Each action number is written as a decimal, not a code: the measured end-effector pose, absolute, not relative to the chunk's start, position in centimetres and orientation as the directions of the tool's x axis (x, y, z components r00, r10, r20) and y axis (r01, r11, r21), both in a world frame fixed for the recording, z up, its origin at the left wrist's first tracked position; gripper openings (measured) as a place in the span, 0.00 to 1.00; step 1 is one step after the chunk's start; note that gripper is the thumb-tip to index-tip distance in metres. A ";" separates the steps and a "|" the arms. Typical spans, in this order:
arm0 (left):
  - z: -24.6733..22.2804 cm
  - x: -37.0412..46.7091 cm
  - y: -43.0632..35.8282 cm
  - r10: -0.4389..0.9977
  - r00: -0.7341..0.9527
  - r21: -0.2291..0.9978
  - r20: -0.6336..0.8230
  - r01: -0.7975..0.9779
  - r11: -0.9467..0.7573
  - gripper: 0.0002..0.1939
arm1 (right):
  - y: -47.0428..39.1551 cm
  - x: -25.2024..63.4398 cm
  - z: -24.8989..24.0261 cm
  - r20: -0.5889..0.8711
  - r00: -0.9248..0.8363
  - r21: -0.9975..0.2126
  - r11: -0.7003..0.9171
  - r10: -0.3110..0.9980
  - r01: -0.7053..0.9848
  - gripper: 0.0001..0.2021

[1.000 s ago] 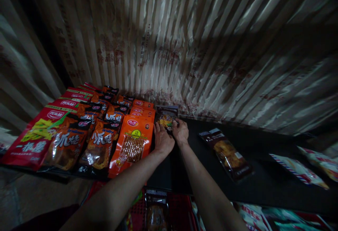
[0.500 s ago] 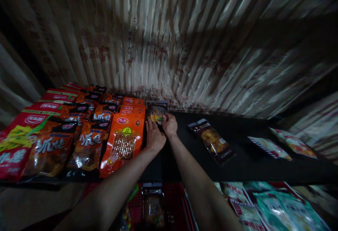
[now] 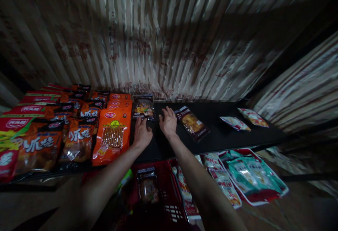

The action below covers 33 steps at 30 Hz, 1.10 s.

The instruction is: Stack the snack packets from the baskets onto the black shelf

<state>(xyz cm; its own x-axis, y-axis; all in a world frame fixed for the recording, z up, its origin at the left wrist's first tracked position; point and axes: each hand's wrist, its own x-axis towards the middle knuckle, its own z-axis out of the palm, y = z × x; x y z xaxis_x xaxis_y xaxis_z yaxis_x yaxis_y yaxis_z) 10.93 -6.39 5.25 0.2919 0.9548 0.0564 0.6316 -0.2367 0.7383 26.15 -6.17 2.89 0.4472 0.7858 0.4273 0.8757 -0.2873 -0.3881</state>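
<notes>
Head view: looking down on a long black shelf [image 3: 155,145] in dim light; clock directions are taken from between the two hands, 12 o'clock pointing away from the person.
Checker-topped packet: a dark brown plastic snack packet with yellow chips pictured on it [image 3: 143,105] lies face up at 11 o'clock, near the back of the shelf, just beside the orange packets.
Left hand: the left hand [image 3: 143,133] is at the packet's 6 o'clock edge, fingers slightly spread and pointing to 12, thumb apart; whether the fingertips touch the plastic, I cannot tell.
Right hand: the right hand [image 3: 168,122] sits over the shelf between the two dark packets, fingers loosely spread, thumb held away.
Tilted packet: a dark brown packet with a golden chip panel [image 3: 192,122] lies aslant at 3 o'clock, its upper end near the right hand.
Orange packets: flat orange packets with a clear window [image 3: 112,136] overlap in a row at 9 o'clock.
Farther at 9: glossy black-and-orange bags [image 3: 78,137], then red bags with green edging [image 3: 19,122].
Farther at 3: two white printed packets [image 3: 235,123] lie apart.
At 6: a red plastic basket [image 3: 174,211] holds a dark-topped packet [image 3: 148,187].
At 4: a white-rimmed red tray [image 3: 286,190] holds teal packets [image 3: 252,174].
At 12: a pleated beige sheet [image 3: 148,48] with reddish print hangs behind.
</notes>
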 end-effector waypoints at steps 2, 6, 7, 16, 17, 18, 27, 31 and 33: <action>5.3 10.5 -7.8 0.947 0.317 0.783 0.060 0.573 -0.241 0.24 | -8.0 28.2 3.7 0.441 0.488 -0.319 -0.377 0.753 0.870 0.22; 5.4 10.3 -10.0 0.938 0.346 0.819 0.010 0.535 -0.206 0.23 | -11.3 32.5 4.3 0.261 0.693 -0.291 -0.629 0.672 0.721 0.33; 5.4 10.3 -10.4 0.936 0.351 0.816 0.001 0.541 -0.204 0.23 | -12.1 33.3 4.3 0.179 0.729 -0.289 -0.673 0.661 0.681 0.35; 5.1 9.6 -12.7 0.908 0.418 0.868 -0.032 0.462 -0.182 0.21 | -16.4 31.5 4.5 -0.007 0.618 -0.116 -0.614 0.786 0.780 0.31; 5.2 9.3 -12.8 0.906 0.422 0.872 -0.037 0.456 -0.177 0.20 | -16.7 30.7 4.7 -0.020 0.599 -0.098 -0.598 0.800 0.795 0.30; 5.2 8.9 -13.0 0.907 0.419 0.873 -0.044 0.458 -0.170 0.20 | -17.0 29.8 5.0 -0.029 0.583 -0.086 -0.583 0.812 0.808 0.30; 3.7 5.2 -15.2 0.899 0.422 0.906 -0.113 0.415 -0.081 0.14 | -20.7 21.6 6.0 -0.017 0.497 -0.070 -0.497 0.867 0.865 0.27; 3.1 3.6 -16.7 0.894 0.393 0.946 -0.216 0.311 0.091 0.13 | -22.6 19.1 7.2 -0.039 0.510 -0.112 -0.511 0.859 0.852 0.28; 3.0 3.1 -17.4 0.899 0.379 0.956 -0.221 0.268 0.122 0.12 | -23.5 18.4 7.8 -0.003 0.520 -0.211 -0.509 0.854 0.835 0.30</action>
<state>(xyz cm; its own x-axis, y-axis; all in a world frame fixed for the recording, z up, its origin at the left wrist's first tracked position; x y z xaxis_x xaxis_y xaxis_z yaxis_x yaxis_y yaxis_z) 3.08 -17.42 3.03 0.3793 0.8986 -0.2207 0.2680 0.1216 0.9557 18.41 -23.55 7.79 0.5197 0.8543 -0.0027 0.8349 -0.5086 -0.2105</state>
